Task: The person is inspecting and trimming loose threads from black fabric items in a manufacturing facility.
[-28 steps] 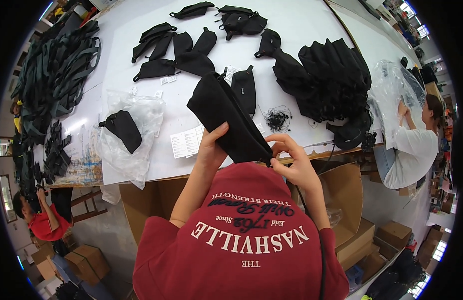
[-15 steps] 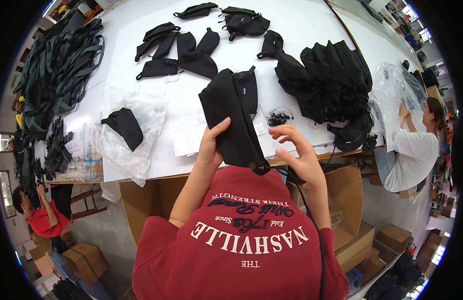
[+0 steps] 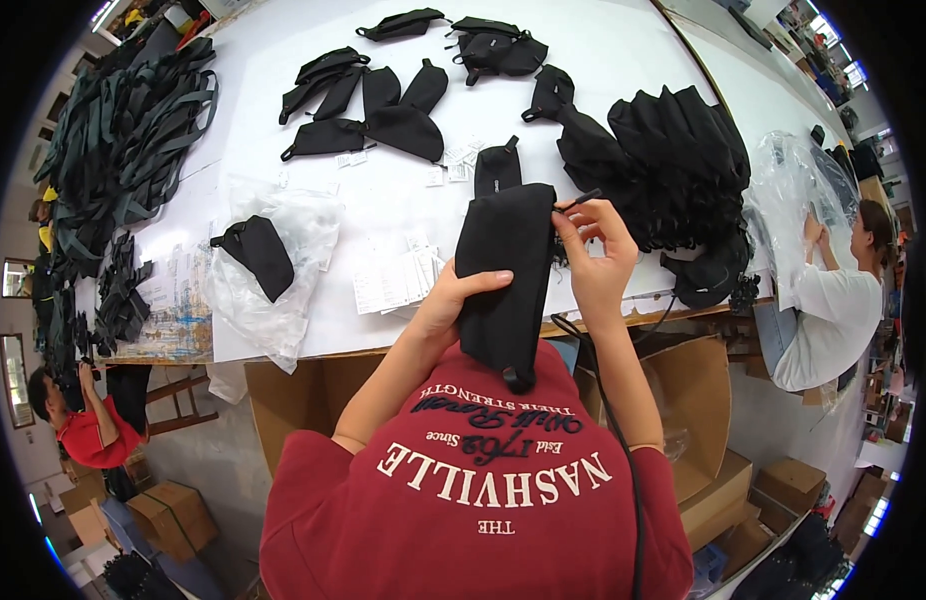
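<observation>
A black fabric pouch [image 3: 505,275] stands nearly upright in front of me, over the table's near edge. My left hand [image 3: 451,298] grips its left side, thumb lying across the front panel. At the pouch's top right corner, my right hand [image 3: 601,258] pinches a small black zipper pull [image 3: 581,200] between thumb and fingertips. Another black pouch [image 3: 498,168] shows just behind the held one, partly hidden by it. White paper labels [image 3: 401,280] lie on the table beside my left hand.
A clear plastic bag [image 3: 308,225] with a black pouch [image 3: 258,258] on it lies left. Several finished-looking pouches [image 3: 403,130] are spread farther back. A black pile [image 3: 678,165] sits right, dark straps [image 3: 123,140] far left. A cardboard box [image 3: 698,390] stands below; co-workers [image 3: 833,310] are at both sides.
The held pouch has shifted right and turned so its broad panel faces me. My right hand, open and apart before, has risen and closed on the zipper pull at the pouch's corner.
</observation>
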A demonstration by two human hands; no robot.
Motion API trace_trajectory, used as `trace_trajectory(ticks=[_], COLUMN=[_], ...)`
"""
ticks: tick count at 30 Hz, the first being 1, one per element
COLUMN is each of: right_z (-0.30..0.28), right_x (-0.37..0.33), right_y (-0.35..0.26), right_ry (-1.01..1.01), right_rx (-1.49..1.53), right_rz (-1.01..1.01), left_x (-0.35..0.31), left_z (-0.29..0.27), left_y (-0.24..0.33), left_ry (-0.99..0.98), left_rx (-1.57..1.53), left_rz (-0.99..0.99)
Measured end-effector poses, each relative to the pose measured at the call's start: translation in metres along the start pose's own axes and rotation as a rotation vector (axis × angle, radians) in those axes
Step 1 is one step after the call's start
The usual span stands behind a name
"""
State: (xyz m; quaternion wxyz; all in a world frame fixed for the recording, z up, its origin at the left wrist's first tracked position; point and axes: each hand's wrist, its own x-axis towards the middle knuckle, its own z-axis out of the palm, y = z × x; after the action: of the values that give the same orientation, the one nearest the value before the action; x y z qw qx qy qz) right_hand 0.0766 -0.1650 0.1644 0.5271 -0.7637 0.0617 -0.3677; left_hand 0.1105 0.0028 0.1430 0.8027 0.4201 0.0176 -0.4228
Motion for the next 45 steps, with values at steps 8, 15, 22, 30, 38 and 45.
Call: trace_trajectory(ticks=[8, 15, 22, 30, 38, 45], right_z=[-0.007, -0.013, -0.019, -0.028, -0.032, -0.053], right_x=[-0.026, -0.021, -0.05, -0.038, -0.028, -0.018], right_y=[-0.008, -0.011, -0.033, -0.024, -0.036, -0.042], right_ry=[-0.307, -0.17, -0.683, -0.561, -0.573, -0.589], right_rx=[0.154, 0.033, 0.276, -0.112, -0.579, 0.205], right_rz=[0.208, 0.101, 0.376, 0.114, -0.175, 0.653], left_x=[0.012, 0.009, 0.02, 0.022, -0.017, -0.023], left_z=[-0.017, -0.009, -0.029, -0.029, 0.002, -0.03], left_y=[-0.004, -0.007, 0.013, 0.009, 0.001, 0.018], left_ry=[0.008, -0.043, -0.185, 0.143, 0.066, -0.059], left_rx=[-0.182, -0.156, -0.511, -0.211, -0.232, 0.456], left_rz=[0.012, -0.116, -0.175, 0.099, 0.111, 0.645])
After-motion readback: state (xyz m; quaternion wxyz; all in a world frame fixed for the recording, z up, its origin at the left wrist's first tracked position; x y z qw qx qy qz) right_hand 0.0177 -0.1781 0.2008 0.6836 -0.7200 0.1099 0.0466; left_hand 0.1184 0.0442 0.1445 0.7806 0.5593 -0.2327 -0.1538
